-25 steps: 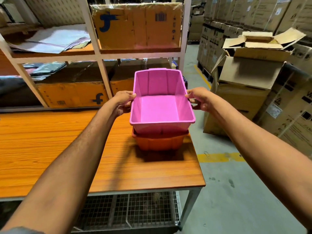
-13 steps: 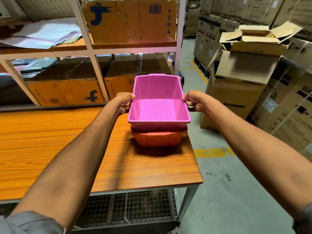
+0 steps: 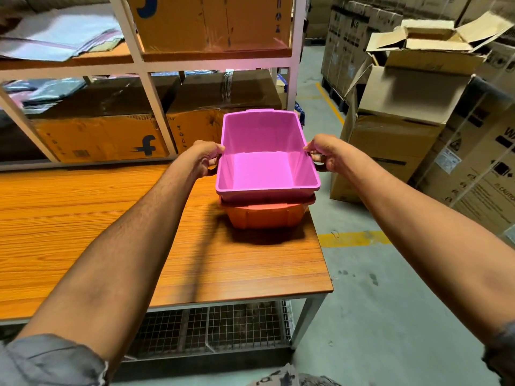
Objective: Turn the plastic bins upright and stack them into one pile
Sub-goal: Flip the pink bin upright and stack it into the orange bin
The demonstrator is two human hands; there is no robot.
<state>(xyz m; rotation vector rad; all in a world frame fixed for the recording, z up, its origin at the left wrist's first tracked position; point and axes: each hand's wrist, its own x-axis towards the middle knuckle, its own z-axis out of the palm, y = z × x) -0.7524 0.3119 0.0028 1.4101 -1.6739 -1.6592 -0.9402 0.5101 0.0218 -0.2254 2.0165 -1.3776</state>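
Lower now than a moment ago, the pink bin [image 3: 264, 168] sits nested in the orange bin [image 3: 264, 215] near the bench [image 3: 111, 232] corner; left hand [image 3: 202, 158] and right hand [image 3: 324, 154] grip its rims; next, probably seat and release

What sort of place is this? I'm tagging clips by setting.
Most likely a warehouse or packing area: stacked cardboard cartons line a concrete aisle with yellow floor marking, and a metal shelving rack holds more boxes behind the wooden worktable.
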